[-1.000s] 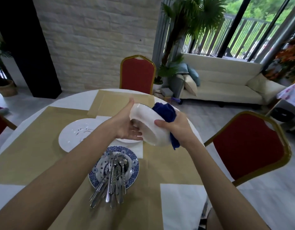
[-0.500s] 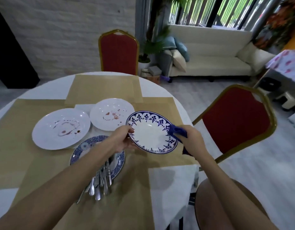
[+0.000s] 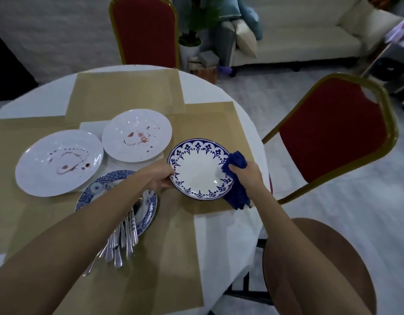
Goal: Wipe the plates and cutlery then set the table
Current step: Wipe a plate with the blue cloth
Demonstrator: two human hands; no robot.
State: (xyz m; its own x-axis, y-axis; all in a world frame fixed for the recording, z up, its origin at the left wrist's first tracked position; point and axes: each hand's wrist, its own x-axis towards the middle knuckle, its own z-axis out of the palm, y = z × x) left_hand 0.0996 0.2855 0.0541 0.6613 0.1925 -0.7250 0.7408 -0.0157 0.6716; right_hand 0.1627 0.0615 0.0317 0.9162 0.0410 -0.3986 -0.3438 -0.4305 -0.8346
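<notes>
Holds a round, glossy ceramic plate [image 3: 200, 170], white in the well with a dark blue floral border, at the right side of the table [image 3: 228, 235], over a brown paper mat [image 3: 210, 123]; resting or lifted, cannot tell. Pinches its left rim with the left grip [image 3: 159, 179], thumb on top and fingers curled beneath. Clutches a bunched, soft dark blue cloth [image 3: 236, 163] in the right grip [image 3: 247, 176], fingers wrapped round it, pressed against the plate's right rim, with a tail of fabric hanging below.

Just to the left, two smooth white plates side by side: the larger [image 3: 59, 162] streaked with reddish-brown sauce, the smaller [image 3: 137, 135] spotted red. Nearer, under the left forearm, a blue-patterned plate [image 3: 98, 187] bearing a bundle of shiny metal cutlery [image 3: 126, 237], with handles past its near rim.

Round table under a white cloth, with flat, matte rectangular paper sheets overlapping.

Beyond: two red padded chairs with gold frames, one [image 3: 146, 30] at the far side, one [image 3: 333, 128] at the right; a cream sofa [image 3: 298, 35] with cushions; a potted plant [image 3: 192, 30]; a pale brick wall [image 3: 48, 30]; a light grey floor [image 3: 355, 223].
</notes>
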